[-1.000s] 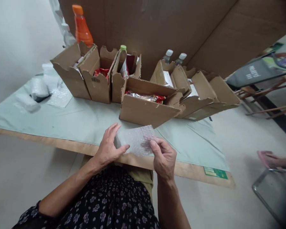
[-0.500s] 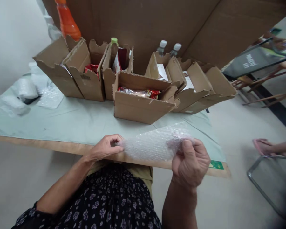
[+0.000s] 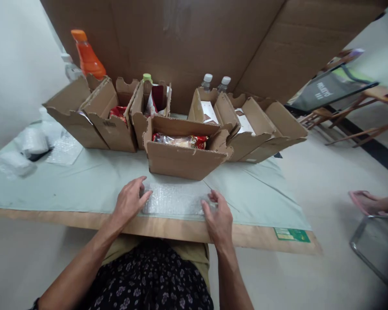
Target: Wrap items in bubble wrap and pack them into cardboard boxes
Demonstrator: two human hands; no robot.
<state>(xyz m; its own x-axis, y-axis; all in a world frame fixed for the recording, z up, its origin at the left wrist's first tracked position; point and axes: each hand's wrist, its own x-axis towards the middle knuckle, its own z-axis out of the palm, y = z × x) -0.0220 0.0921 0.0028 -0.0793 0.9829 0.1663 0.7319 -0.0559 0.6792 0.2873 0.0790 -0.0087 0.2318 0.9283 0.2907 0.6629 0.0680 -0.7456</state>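
Bubble wrap sheet (image 3: 173, 200) flat on pale green cloth (image 3: 93, 185), just in front of front carton (image 3: 187, 162). Relative to that carton, left to right: clear-wrapped bundles (image 3: 34, 140) well left; orange bottle (image 3: 90, 63) behind-left; left hand (image 3: 128, 200) front-left, at sheet's left end, thumb and fingers apart; red-ended packet (image 3: 181, 141) inside; right hand (image 3: 220, 217) front-right, at sheet's right end, thumb and fingers also apart, contact unclear; green card (image 3: 291, 234) farther front-right.
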